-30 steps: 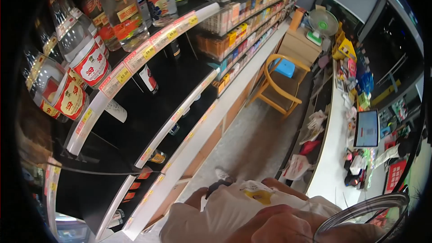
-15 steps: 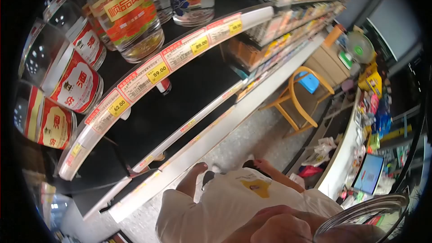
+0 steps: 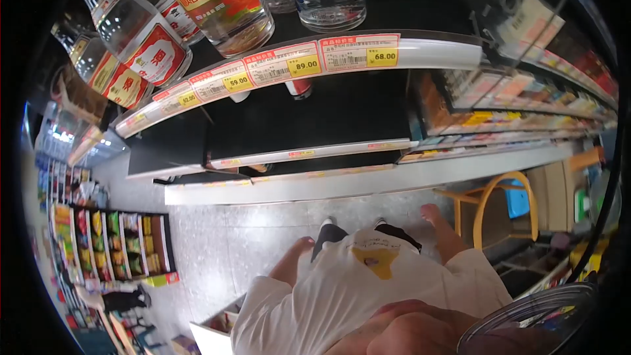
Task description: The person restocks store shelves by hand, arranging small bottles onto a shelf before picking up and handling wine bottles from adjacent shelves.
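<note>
My left hand (image 3: pixel 305 243) hangs low beside my white shirt (image 3: pixel 342 283), with no object visible in it; its fingers are too small to make out. On the other side hangs my right hand (image 3: pixel 430 213), nearest to the wooden chair (image 3: pixel 490 207), its fingers loosely apart and nothing seen in them. Both stay well away from the shelf. Along the upper shelf stand clear liquor bottles: one with a red and white label (image 3: pixel 155 59), one with an orange label (image 3: pixel 227 3), and one with blue markings (image 3: pixel 328 0).
Price tags (image 3: pixel 358 52) line the curved shelf edge. Below is a dark lower shelf (image 3: pixel 328 118) with a white base ledge (image 3: pixel 315 187). Packed shelves (image 3: pixel 513 118) continue to the right. A snack rack (image 3: pixel 112 243) stands at the left, on the grey tiled floor (image 3: pixel 204 243).
My view has swung left, showing more floor and the snack rack, while the counter with the screen has gone out of sight. My right arm now hangs farther out from my body.
</note>
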`<state>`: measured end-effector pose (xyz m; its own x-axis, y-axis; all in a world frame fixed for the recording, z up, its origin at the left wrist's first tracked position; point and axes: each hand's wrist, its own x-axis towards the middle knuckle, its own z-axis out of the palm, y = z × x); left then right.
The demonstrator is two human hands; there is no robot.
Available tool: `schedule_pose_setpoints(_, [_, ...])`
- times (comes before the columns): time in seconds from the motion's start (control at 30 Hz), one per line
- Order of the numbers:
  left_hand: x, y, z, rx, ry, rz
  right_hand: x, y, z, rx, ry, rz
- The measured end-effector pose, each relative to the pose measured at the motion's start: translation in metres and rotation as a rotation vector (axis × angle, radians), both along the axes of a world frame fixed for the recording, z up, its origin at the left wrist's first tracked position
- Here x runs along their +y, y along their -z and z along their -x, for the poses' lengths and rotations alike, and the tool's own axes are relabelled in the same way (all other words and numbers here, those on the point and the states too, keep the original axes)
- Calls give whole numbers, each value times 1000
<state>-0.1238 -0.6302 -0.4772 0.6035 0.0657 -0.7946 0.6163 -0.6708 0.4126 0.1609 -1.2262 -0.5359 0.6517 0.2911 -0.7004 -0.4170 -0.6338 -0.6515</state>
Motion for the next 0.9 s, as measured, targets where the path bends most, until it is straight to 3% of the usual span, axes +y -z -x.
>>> schedule_pose_setpoints(0.03, [-7,51,30,-180,219,50,-3,-11,-7,141,229,-19])
schedule_pose_setpoints(0.07, [-22,54,41,-383,423,77,-4,-12,-11,192,301,-21])
schedule_pose_setpoints(0.1, [-37,63,51,-229,325,-46,-3,-11,-12,225,325,-16])
schedule_pose_setpoints(0.13, [-59,37,50,-66,225,-176,1,-12,-9,167,263,97])
schedule_pose_setpoints(0.17, [-86,1,47,93,134,-298,-7,18,-6,35,26,-40])
schedule_pose_setpoints(0.2, [-91,-17,47,110,108,-272,-26,67,-5,-97,-208,-180])
schedule_pose_setpoints(0.27, [-96,-28,52,131,57,-221,-23,83,-4,-103,-354,-212])
schedule_pose_setpoints(0.33, [-90,-28,58,200,56,-195,46,36,9,126,-177,20])
schedule_pose_setpoints(0.4, [-76,0,75,195,110,-175,101,-13,17,235,-144,18])
schedule_pose_setpoints(0.57, [-59,-2,90,-5,44,-115,203,-59,30,7,-631,19])
schedule_pose_setpoints(0.67, [-38,-30,96,-120,-89,-58,265,-102,46,-96,-657,-33])
schedule_pose_setpoints(0.77, [0,-6,110,-253,-37,-45,335,-195,60,-52,-696,-209])
schedule_pose_setpoints(0.87, [46,31,127,-479,-17,16,396,-245,58,113,-710,-587])
schedule_pose_setpoints(0.9, [51,2,114,-445,-128,45,416,-288,56,102,-737,-600])
